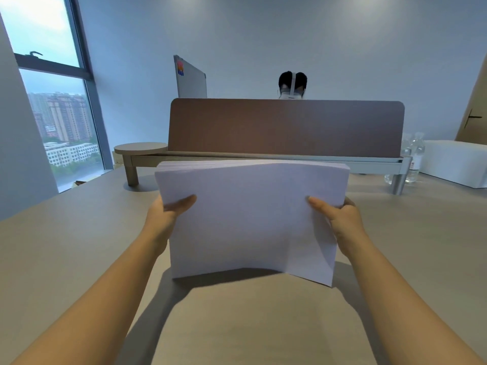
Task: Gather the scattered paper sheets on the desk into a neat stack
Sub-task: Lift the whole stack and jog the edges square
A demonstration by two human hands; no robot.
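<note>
Both hands gripped the paper stack (250, 219) at frame centre, left hand (164, 217) and right hand (340, 217) pinching its side edges, thumbs in front. It stood upright above the desk (66, 246). Gathering looked done; squaring and laying flat remained.

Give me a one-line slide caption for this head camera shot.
Both hands, left hand and right hand, grip a stack of white paper sheets upright above the beige desk.
</note>
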